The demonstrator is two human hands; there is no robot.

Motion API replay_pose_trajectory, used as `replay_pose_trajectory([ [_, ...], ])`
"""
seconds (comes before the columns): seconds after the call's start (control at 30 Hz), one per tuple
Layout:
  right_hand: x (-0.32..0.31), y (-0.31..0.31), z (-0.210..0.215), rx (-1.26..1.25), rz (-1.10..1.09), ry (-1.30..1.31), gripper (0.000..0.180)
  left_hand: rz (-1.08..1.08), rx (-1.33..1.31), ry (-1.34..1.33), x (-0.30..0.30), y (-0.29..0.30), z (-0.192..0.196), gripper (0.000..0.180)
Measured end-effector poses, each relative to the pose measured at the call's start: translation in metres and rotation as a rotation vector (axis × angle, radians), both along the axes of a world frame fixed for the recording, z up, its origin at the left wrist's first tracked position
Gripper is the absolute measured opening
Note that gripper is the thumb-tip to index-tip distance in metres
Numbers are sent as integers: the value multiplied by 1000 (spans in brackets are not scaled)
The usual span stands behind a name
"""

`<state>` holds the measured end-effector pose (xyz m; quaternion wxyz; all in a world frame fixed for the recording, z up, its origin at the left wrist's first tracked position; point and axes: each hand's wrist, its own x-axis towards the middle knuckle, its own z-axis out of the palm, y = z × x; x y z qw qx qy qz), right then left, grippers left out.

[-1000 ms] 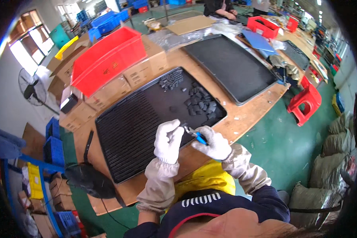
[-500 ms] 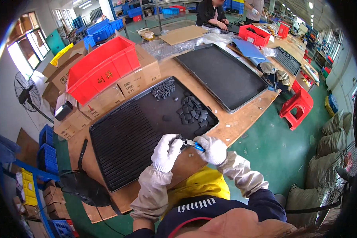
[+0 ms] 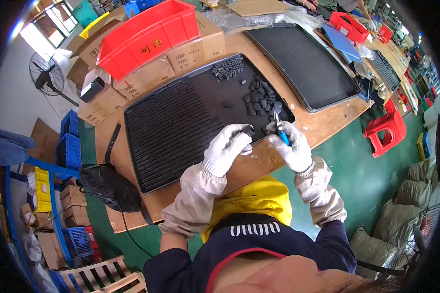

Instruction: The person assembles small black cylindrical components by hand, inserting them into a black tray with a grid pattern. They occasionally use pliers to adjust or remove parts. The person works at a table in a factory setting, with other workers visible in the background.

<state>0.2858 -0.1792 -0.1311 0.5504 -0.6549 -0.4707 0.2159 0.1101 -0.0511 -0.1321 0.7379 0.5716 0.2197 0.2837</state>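
My left hand (image 3: 225, 150), in a white glove, is closed with a small black block (image 3: 249, 130) pinched between thumb and fingers. Gloved the same way, my right hand (image 3: 296, 148) grips a pair of blue-handled pliers (image 3: 282, 136), their metal jaws pointing up and away from me. A gap separates the pliers from the block. Both hands are over the near right edge of a large black tray (image 3: 211, 103). Long rows of flat black pieces (image 3: 171, 132) cover its left part. Loose black pieces (image 3: 260, 100) lie at its right, and a cluster of small black blocks (image 3: 227, 68) sits at the far side.
Behind the tray, a red bin (image 3: 149, 36) rests on cardboard boxes (image 3: 193, 53). Stacked black trays (image 3: 303, 63) lie to the right on the wooden table (image 3: 239, 171). A black bag (image 3: 110, 185) is at the left edge. A red stool (image 3: 386, 129) stands on the floor at right.
My hands have moved apart; the pliers have come away from the block at my left hand and now point upward. The view has shifted, showing more of the floor at lower left.
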Motion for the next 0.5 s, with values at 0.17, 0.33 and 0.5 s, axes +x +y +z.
replay_pose_trajectory([
  [0.17,-18,10,14,-39,56,-77,27,63,371,44,-3,-4,-7,29],
  [0.33,-24,17,9,90,-22,-540,29,188,769,193,0,-8,-15,25],
  [0.5,-19,25,-8,195,-113,-803,36,172,767,239,7,-7,-26,25],
])
